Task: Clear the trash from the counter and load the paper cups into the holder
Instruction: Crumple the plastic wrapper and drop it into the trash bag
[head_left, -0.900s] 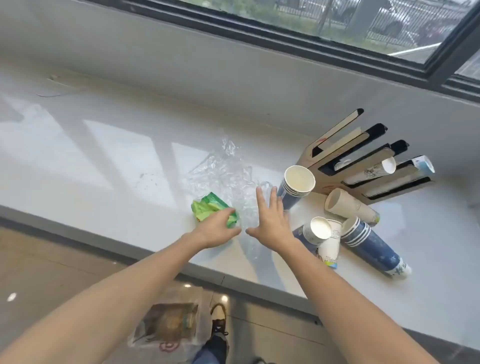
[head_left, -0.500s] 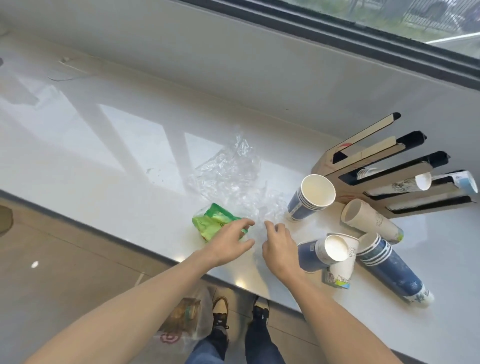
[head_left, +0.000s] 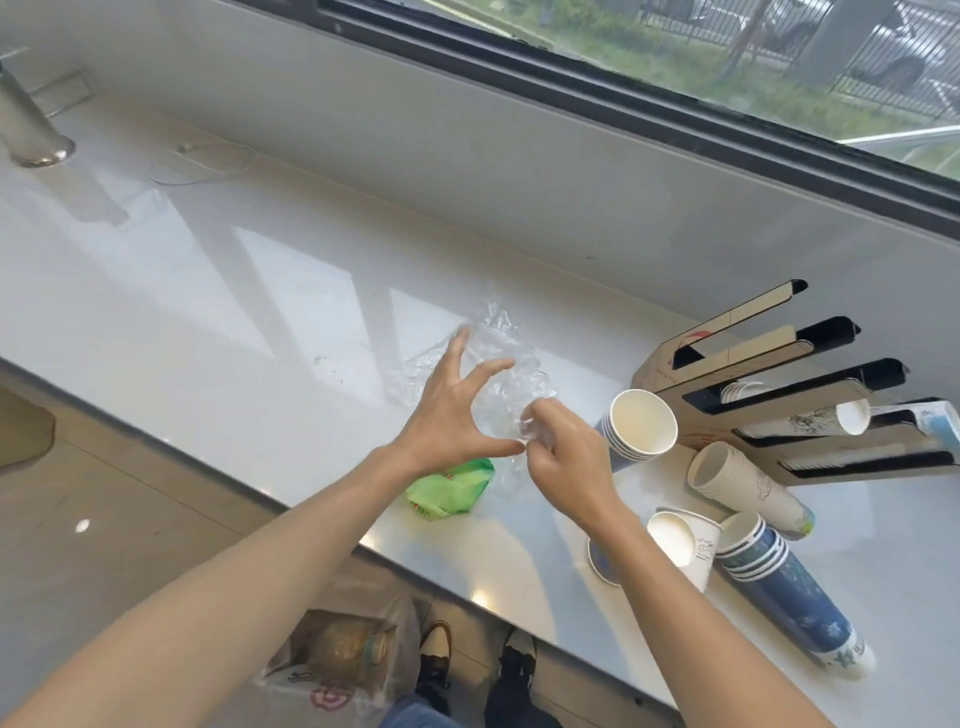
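A crumpled clear plastic wrap (head_left: 498, 374) lies on the white counter (head_left: 208, 322). My left hand (head_left: 449, 415) hovers over it with fingers spread. My right hand (head_left: 563, 454) pinches the wrap's near edge. A green wrapper (head_left: 452, 488) lies just under my left wrist. To the right are paper cups: a blue stack standing tilted (head_left: 636, 426), a beige stack lying down (head_left: 748, 491), a long blue stack lying down (head_left: 789, 592) and a white cup (head_left: 680, 540). The wooden cup holder (head_left: 769, 384) lies flat with a few cups in its slots.
A plastic bag (head_left: 337, 660) with trash sits on the floor below the counter edge, beside my shoes (head_left: 478, 660). A metal post base (head_left: 31, 140) stands at the counter's far left. The window wall runs behind the counter.
My left hand let go of the green wrapper and lifted over the clear wrap with fingers spread. My right hand closed on the wrap's near edge.
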